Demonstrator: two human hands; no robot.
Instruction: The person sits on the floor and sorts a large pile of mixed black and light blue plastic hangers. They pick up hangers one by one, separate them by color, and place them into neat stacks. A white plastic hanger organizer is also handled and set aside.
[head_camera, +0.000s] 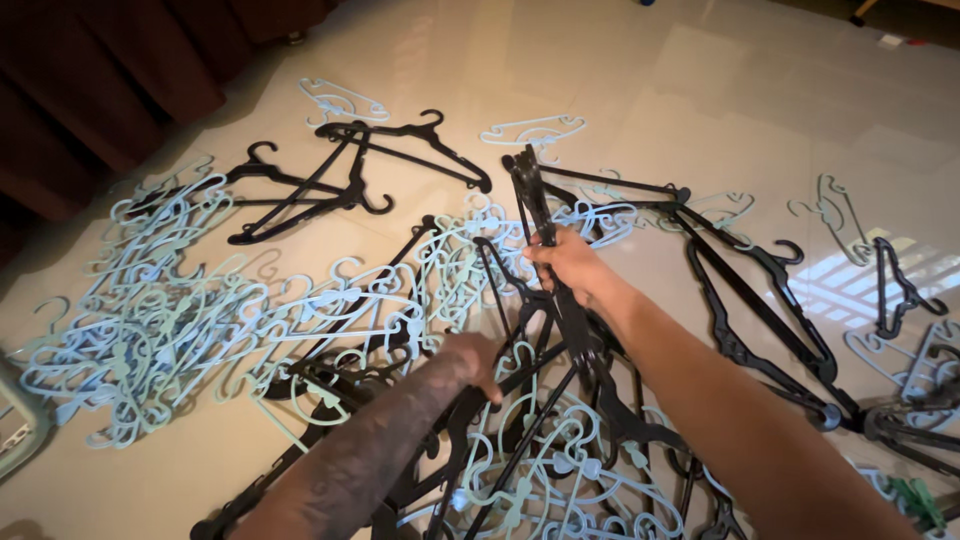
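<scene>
My right hand (566, 262) grips a stack of black plastic hangers (530, 195) held upright in the middle of the view, their ends pointing away from me. My left hand (472, 362) is closed around black hangers (520, 440) lower down, over a tangle of pale blue and mint hangers. Both forearms reach in from the bottom edge.
A big heap of light blue hangers (150, 320) lies on the glossy cream tile floor at the left. Loose black hangers (330, 180) lie at the back, more black hangers (770, 310) at the right. Dark curtains (110, 80) hang at the upper left.
</scene>
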